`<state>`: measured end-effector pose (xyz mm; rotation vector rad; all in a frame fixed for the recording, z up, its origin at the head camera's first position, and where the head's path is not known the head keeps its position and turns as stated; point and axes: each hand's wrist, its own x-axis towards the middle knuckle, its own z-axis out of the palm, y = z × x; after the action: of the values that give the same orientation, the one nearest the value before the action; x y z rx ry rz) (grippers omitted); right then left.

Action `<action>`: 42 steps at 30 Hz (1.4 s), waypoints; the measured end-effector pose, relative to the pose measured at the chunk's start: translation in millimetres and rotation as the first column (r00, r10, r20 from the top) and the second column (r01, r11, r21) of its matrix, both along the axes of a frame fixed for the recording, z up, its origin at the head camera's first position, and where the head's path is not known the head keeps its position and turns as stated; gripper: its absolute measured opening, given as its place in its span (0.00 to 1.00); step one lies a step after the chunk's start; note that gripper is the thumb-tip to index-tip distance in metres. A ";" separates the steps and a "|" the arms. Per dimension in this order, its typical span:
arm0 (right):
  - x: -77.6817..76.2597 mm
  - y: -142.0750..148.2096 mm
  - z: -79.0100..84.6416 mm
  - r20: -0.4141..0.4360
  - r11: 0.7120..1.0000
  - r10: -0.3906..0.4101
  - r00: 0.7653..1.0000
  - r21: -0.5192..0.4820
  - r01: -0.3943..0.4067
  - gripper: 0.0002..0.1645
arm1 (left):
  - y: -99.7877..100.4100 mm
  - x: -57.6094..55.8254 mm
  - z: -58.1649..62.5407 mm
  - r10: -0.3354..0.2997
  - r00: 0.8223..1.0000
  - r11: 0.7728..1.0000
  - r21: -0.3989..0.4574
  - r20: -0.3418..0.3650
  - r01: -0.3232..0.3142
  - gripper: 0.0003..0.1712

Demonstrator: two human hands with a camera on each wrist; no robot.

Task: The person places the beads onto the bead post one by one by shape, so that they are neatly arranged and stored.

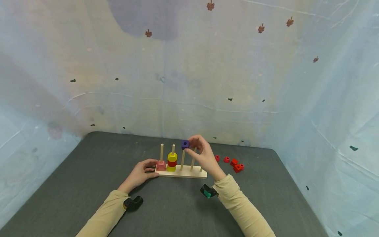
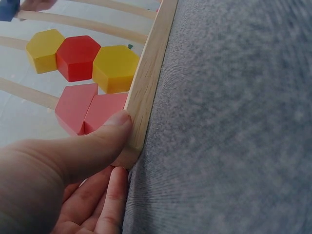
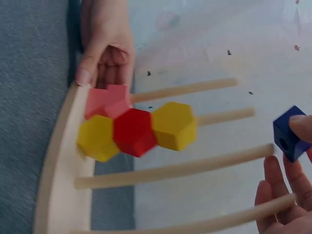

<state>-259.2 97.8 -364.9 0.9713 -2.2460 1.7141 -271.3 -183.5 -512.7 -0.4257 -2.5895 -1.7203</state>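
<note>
A wooden peg board (image 1: 189, 173) with several upright pegs stands on the grey table. My left hand (image 1: 141, 172) holds its left end, the thumb lying along the base beside the pink blocks (image 2: 77, 108). Pink blocks sit low on the leftmost peg. Next to them, the second peg carries a yellow hexagon block (image 3: 173, 126), a red hexagon block (image 3: 134, 131) and another yellow hexagon block (image 3: 98, 138) at the bottom. My right hand (image 1: 205, 157) pinches a dark blue cube (image 1: 185, 144) with a hole through it. The cube is at the top of the bare third peg (image 3: 175, 168).
Several small red blocks (image 1: 234, 162) lie on the table to the right of the board, partly behind the right arm. A pale patterned sheet (image 1: 189, 82) hangs behind the table (image 1: 165, 210) and on both sides.
</note>
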 end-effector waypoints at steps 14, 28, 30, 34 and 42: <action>2.5 -12.8 -28.2 0.119 0.993 -0.102 0.988 -0.040 0.107 0.19 | 0.4 -0.7 -2.8 0.003 1.000 1.000 -0.009 -0.005 -0.003 0.33; -12.2 -11.8 -98.2 0.168 0.969 -0.246 0.954 0.056 0.240 0.18 | 0.6 -2.3 -3.3 0.014 1.000 1.000 -0.006 0.003 -0.014 0.33; -11.4 -11.4 -104.0 0.181 0.968 -0.251 0.951 0.060 0.244 0.17 | 1.1 -1.9 -3.1 0.011 1.000 1.000 -0.008 -0.004 -0.011 0.33; -9.4 -10.5 -113.7 0.162 0.963 -0.265 0.950 0.094 0.253 0.17 | 2.0 -0.3 -2.1 0.006 1.000 1.000 0.003 -0.010 -0.006 0.32; -8.6 -11.2 -121.3 0.140 0.948 -0.298 0.944 0.161 0.275 0.17 | 1.8 1.1 -0.7 -0.001 1.000 1.000 0.007 -0.016 0.001 0.32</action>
<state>-267.7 86.6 -486.2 0.5053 -2.4909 1.5761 -270.2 -181.7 -513.3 -0.4392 -2.5720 -1.7186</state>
